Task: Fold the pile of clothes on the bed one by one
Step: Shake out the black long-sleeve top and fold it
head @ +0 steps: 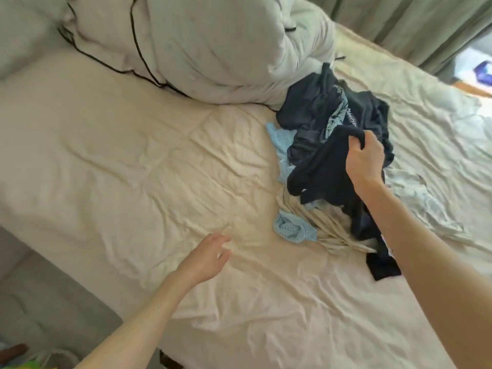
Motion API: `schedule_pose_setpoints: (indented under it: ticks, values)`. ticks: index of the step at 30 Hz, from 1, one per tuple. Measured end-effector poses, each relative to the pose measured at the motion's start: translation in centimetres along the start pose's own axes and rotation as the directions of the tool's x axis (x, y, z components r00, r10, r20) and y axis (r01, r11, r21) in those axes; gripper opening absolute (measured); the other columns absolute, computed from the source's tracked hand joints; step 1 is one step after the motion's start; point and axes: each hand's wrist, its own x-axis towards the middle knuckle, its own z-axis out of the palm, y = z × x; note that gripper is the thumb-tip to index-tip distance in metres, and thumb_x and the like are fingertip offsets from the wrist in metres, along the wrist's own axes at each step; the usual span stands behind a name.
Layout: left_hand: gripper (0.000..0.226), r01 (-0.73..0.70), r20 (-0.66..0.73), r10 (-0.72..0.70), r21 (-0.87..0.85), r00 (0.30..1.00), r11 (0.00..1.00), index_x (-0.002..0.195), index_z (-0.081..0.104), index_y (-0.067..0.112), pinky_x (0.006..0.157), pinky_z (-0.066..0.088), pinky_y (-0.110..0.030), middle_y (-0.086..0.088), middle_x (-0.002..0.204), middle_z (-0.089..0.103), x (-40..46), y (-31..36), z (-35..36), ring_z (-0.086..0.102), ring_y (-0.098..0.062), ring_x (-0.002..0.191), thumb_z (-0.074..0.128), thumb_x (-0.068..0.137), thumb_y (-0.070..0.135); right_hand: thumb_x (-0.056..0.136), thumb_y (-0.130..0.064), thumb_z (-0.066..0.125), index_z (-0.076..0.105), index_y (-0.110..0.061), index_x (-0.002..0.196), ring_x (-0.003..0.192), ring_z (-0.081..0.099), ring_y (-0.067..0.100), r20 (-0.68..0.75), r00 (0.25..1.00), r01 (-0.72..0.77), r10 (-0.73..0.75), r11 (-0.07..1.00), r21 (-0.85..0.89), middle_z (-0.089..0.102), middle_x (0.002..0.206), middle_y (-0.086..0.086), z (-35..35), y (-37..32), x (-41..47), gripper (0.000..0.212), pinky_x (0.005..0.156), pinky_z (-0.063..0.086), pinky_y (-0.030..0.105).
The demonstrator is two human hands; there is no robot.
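Right hand [366, 158] gripping dark garment [327, 169] atop clothes pile [332, 123], left hand [207, 258] relaxed

I note a bunched white duvet [202, 46] with dark piping at the far side. Green curtains [415, 20] hang far right. Grey floor [40, 296] lies near left, with a blurred green object [34, 364] at the corner.
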Motion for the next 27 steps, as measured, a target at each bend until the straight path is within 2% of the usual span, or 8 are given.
schedule_pose_setpoints:
  ticks: [2, 6, 10, 14, 17, 19, 23, 27]
  values:
    - [0.041, -0.065, -0.107, 0.062, -0.021, 0.992, 0.998, 0.139, 0.042, 0.013, 0.109, 0.014, -0.017, -0.007, 0.15, 0.032, -1.9, 1.9, -4.0, 0.025, -0.014, 0.14, 0.046, 0.098, 0.022, 0.1, -0.017, 0.04, 0.049, -0.015, 0.086, 0.072, 0.044, 0.017, -0.053, 0.997, 0.055, -0.053, 0.998, 0.022, 0.048, 0.076, -0.004, -3.0, -4.4, -0.4, 0.017, 0.066, 0.029, 0.026]
    - [0.038, -0.242, -0.364, 0.211, -0.043, 0.907, 0.969, 0.133, 0.049, 0.016, 0.095, 0.024, -0.012, -0.003, 0.139, 0.045, -5.8, 6.9, -13.4, 0.041, -0.015, 0.129, 0.05, 0.096, 0.023, 0.098, -0.012, 0.043, 0.058, -0.005, 0.109, 0.088, 0.048, 0.016, -0.101, 0.964, 0.258, -0.248, 0.961, 0.097, 0.054, 0.094, 0.0, -8.7, -13.2, -3.2, 0.02, 0.067, 0.029, 0.017]
    - [0.043, -0.399, -0.483, 0.327, -0.051, 0.812, 0.915, 0.136, 0.046, 0.018, 0.092, 0.032, -0.017, 0.001, 0.135, 0.049, -10.9, 11.7, -20.4, 0.046, -0.013, 0.123, 0.054, 0.094, 0.026, 0.096, -0.01, 0.047, 0.06, -0.016, 0.101, 0.094, 0.056, 0.02, 0.023, 0.93, 0.35, -0.367, 0.903, 0.25, 0.061, 0.096, 0.002, -11.8, -21.3, -7.7, 0.015, 0.08, 0.043, 0.028]
    - [0.059, -0.469, -0.546, 0.383, -0.02, 0.745, 0.883, 0.147, 0.028, 0.021, 0.108, 0.032, -0.031, -0.001, 0.146, 0.038, -15.4, 14.5, -25.8, 0.037, -0.017, 0.133, 0.054, 0.094, 0.027, 0.096, -0.009, 0.051, 0.062, -0.027, 0.086, 0.091, 0.061, 0.021, 0.19, 0.883, 0.327, -0.429, 0.853, 0.406, 0.065, 0.09, 0.002, -13.2, -28.4, -12.2, 0.023, 0.089, 0.05, 0.038]
    - [0.062, -0.496, -0.607, 0.426, 0.06, 0.671, 0.867, 0.148, 0.022, 0.026, 0.106, 0.021, -0.022, 0.008, 0.147, 0.031, -18.5, 14.3, -29.3, 0.03, -0.01, 0.134, 0.053, 0.095, 0.028, 0.094, -0.005, 0.052, 0.065, -0.026, 0.092, 0.098, 0.063, 0.023, 0.281, 0.82, 0.296, -0.499, 0.79, 0.537, 0.068, 0.099, 0.005, -14.5, -32.8, -14.8, 0.025, 0.09, 0.052, 0.034]
    - [0.055, -0.476, -0.596, 0.432, 0.093, 0.677, 0.874, 0.144, 0.031, 0.03, 0.1, 0.023, -0.017, 0.017, 0.135, 0.04, -20.3, 13.5, -31.3, 0.036, -0.001, 0.123, 0.053, 0.094, 0.032, 0.094, -0.002, 0.052, 0.067, -0.023, 0.095, 0.097, 0.065, 0.021, 0.304, 0.773, 0.283, -0.556, 0.732, 0.619, 0.07, 0.097, 0.003, -15.4, -35.3, -16.1, 0.026, 0.085, 0.053, 0.03]
    - [0.023, -0.368, -0.556, 0.356, 0.095, 0.751, 0.925, 0.111, 0.06, 0.019, 0.079, 0.047, -0.023, 0.003, 0.102, 0.064, -23.2, 11.3, -33.7, 0.061, -0.012, 0.092, 0.052, 0.095, 0.033, 0.094, -0.003, 0.051, 0.071, -0.017, 0.093, 0.087, 0.069, 0.014, 0.329, 0.668, 0.264, -0.668, 0.625, 0.734, 0.073, 0.089, 0.0, -16.4, -39.6, -17.9, 0.024, 0.071, 0.054, 0.023]
    - [0.019, -0.398, -0.756, 0.222, -0.055, 0.615, 0.916, 0.096, 0.058, 0.013, 0.07, 0.04, -0.027, 0.001, 0.087, 0.059, -26.7, 8.4, -36.1, 0.056, -0.015, 0.083, 0.043, 0.098, 0.024, 0.091, -0.005, 0.056, 0.07, -0.009, 0.102, 0.098, 0.068, 0.024, 0.332, 0.692, 0.179, -0.641, 0.598, 0.781, 0.071, 0.104, 0.011, -16.1, -41.7, -18.0, 0.018, 0.083, 0.053, 0.032]
